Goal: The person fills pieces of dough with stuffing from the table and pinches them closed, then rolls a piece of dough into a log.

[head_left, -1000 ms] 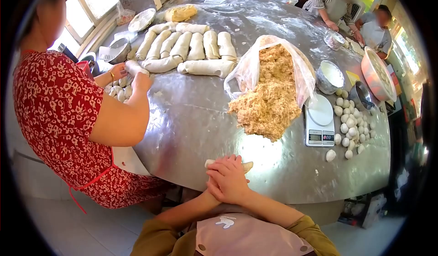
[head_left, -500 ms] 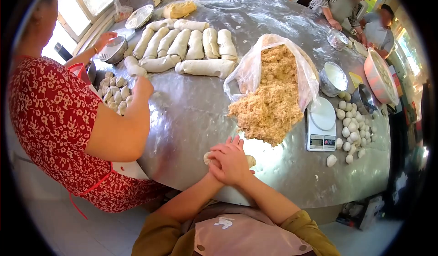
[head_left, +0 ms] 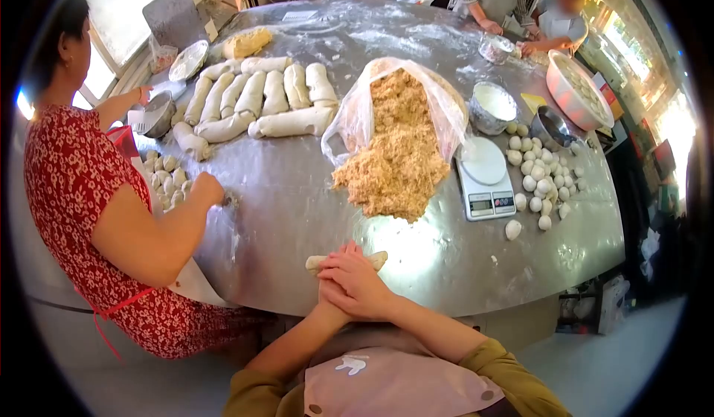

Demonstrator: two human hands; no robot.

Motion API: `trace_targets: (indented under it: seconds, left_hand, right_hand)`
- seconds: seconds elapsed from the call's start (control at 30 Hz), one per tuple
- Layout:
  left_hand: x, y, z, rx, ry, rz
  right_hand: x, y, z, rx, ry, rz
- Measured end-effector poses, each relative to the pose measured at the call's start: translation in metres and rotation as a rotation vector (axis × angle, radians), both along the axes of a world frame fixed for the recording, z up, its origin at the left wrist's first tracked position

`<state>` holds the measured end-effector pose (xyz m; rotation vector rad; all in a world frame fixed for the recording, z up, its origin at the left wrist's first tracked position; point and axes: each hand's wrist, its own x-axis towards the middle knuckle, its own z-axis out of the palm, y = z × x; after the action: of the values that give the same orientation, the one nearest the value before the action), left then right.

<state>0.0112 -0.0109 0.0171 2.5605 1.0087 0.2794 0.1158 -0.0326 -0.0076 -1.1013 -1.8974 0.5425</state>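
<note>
A short roll of dough [head_left: 380, 258] lies on the steel table under my stacked hands, its two ends sticking out left and right. My left hand [head_left: 329, 296] is underneath, palm down on the dough, fingers stretched forward. Across its back rests my right hand [head_left: 360, 286], fingers lying flat and slanting left. The middle of the roll is hidden by my hands. Just beyond them, a heap of orange-brown crumbly filling [head_left: 394, 160] spills from a clear plastic bag [head_left: 349, 123].
A kitchen scale [head_left: 487, 180] and several dough balls [head_left: 537, 170] sit right. Thick dough rolls [head_left: 253, 93] lie at the back left. A person in a red patterned dress [head_left: 82, 194] works on the left beside small dough pieces [head_left: 169, 183]. Other people stand at the far right.
The view has shifted. The dough roll under my hands now shows longer ends on both sides. The left person's near hand has moved off a thick dough roll towards the table.
</note>
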Motion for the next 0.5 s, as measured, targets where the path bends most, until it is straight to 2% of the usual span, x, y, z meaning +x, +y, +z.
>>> trace_targets:
  seconds: [0.1,0.2,0.3,0.4,0.5]
  left_hand:
    - [-0.016,-0.009,0.030,-0.128,-0.145,-0.083]
    - [-0.015,0.003,-0.001,-0.376,0.020,0.238]
    - [-0.012,0.006,-0.022,0.138,-0.156,0.210]
    - [-0.018,-0.006,-0.052,0.104,-0.101,0.219]
    - [-0.026,-0.027,-0.059,0.143,0.031,0.186]
  right_hand:
    - [0.000,-0.013,0.005,-0.185,0.119,0.000]
    - [-0.002,-0.002,0.015,-0.351,0.147,-0.140]
    - [-0.008,0.007,0.008,-0.144,-0.113,-0.257]
    - [-0.003,-0.007,0.008,-0.123,-0.241,-0.242]
    - [-0.002,-0.028,0.001,-0.117,-0.214,-0.167]
